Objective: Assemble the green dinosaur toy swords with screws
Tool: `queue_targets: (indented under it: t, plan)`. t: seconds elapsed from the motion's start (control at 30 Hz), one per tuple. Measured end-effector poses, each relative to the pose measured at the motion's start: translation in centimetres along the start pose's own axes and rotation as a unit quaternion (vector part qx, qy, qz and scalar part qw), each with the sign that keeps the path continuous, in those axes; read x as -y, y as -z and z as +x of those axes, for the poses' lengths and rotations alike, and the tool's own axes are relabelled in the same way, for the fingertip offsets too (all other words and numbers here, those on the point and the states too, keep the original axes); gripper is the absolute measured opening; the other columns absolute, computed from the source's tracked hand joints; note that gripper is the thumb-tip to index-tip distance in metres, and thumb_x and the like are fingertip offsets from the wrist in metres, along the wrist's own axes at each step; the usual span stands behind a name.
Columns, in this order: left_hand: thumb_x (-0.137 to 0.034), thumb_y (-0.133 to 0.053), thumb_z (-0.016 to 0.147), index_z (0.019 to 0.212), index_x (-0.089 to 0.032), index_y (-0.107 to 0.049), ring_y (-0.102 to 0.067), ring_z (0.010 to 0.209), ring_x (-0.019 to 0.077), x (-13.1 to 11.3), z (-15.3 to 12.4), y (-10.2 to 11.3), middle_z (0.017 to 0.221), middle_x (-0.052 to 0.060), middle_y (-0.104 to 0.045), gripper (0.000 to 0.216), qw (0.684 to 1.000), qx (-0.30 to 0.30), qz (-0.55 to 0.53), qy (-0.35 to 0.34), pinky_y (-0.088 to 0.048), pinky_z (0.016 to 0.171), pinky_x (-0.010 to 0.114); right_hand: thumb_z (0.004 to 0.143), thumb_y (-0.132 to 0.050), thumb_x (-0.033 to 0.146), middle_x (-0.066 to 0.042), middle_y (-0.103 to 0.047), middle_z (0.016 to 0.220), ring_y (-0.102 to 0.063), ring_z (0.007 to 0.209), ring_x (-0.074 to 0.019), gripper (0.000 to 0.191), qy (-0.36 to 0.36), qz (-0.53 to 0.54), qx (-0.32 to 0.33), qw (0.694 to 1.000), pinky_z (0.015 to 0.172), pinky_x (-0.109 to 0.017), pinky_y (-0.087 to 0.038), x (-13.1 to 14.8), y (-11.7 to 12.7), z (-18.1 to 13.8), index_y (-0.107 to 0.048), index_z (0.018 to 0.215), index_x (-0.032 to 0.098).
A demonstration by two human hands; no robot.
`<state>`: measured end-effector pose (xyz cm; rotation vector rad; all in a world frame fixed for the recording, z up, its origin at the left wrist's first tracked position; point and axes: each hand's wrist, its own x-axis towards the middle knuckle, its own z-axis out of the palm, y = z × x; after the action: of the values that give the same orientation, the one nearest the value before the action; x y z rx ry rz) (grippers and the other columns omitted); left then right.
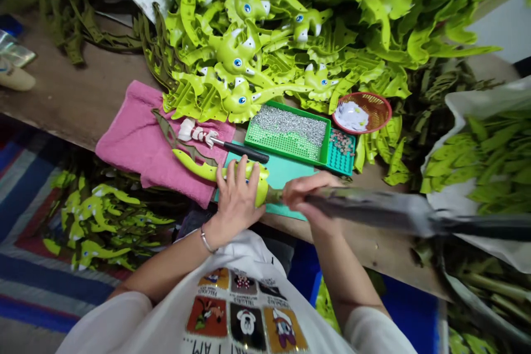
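My left hand (236,199) lies flat, fingers spread, pressing down on a lime green plastic dinosaur toy (207,168) that rests on a teal mat (286,172) at the table's front edge. My right hand (309,193) is closed around a long dark tool (373,213) whose tip meets the toy near my left fingers. The tool's far end is blurred and stretches off to the right. A small screwdriver with a black handle (243,150) lies just beyond the toy.
A pink towel (136,144) lies left of the mat. A green tray of small screws (288,133), a teal tray (342,150) and a red basket (363,112) sit behind. Heaps of green dinosaur parts (269,38) cover the table back; more lie on the floor (95,227) and in bags (489,166).
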<state>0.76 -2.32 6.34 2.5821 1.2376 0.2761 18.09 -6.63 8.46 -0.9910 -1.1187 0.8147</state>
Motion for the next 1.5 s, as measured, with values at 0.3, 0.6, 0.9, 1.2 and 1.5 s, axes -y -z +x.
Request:
queue_targets:
  t: [0.3,0.6,0.9,1.2,1.5]
  plan:
    - [-0.044,-0.081,0.072,0.146,-0.007,-0.042,-0.031,0.143,0.0499,3.9,0.0,1.4,0.155,0.031,-0.033,0.092,1.000,-0.010,0.017,-0.020,-0.022,0.114,0.070,0.068,-0.073,0.041,0.007,-0.053,0.051,-0.052,0.045,-0.0129,0.027,0.086,-0.136,-0.301,0.940,0.055,-0.031,-0.048,-5.1,5.5,7.7,-0.058,0.081,0.022]
    - [-0.033,-0.054,0.097,0.142,-0.010,-0.050,-0.043,0.142,0.0341,-1.5,-0.4,-1.9,0.148,0.019,-0.051,0.051,0.987,0.030,0.035,-0.152,-0.026,0.118,0.065,0.066,-0.070,0.035,0.009,-0.056,0.049,-0.051,0.041,-0.0132,0.027,0.063,-0.133,-0.304,0.941,0.050,-0.029,-0.045,-6.5,5.9,8.3,-0.056,0.085,0.023]
    - [-0.025,-0.050,0.099,0.137,-0.008,-0.055,-0.060,0.126,0.0286,-0.3,-0.3,-2.6,0.133,0.016,-0.065,0.042,0.988,-0.034,0.037,-0.149,-0.016,0.123,0.062,0.065,-0.071,0.034,0.008,-0.055,0.049,-0.052,0.042,-0.0132,0.025,0.056,-0.131,-0.275,0.951,0.048,-0.029,-0.045,-7.3,6.4,8.2,-0.056,0.081,0.022]
    - [-0.040,-0.055,0.098,0.135,-0.005,-0.056,-0.060,0.125,0.0312,-0.3,-0.1,-3.8,0.132,0.018,-0.065,0.051,0.988,-0.056,0.060,-0.134,-0.020,0.123,0.063,0.071,-0.074,0.039,0.008,-0.053,0.052,-0.053,0.045,-0.0140,0.025,0.104,-0.102,-0.251,0.957,0.053,-0.032,-0.047,-3.3,4.2,6.8,-0.060,0.086,0.024]
    - [-0.041,-0.049,0.101,0.128,-0.006,-0.060,-0.062,0.123,0.0282,-0.4,-0.2,-4.1,0.127,0.016,-0.069,0.046,0.983,-0.099,0.073,-0.137,-0.030,0.119,0.062,0.082,-0.070,0.024,0.008,-0.057,0.058,-0.054,0.049,-0.0138,0.024,0.056,0.011,-0.077,0.995,0.053,-0.030,-0.049,-1.6,-0.5,0.3,-0.061,0.104,0.030]
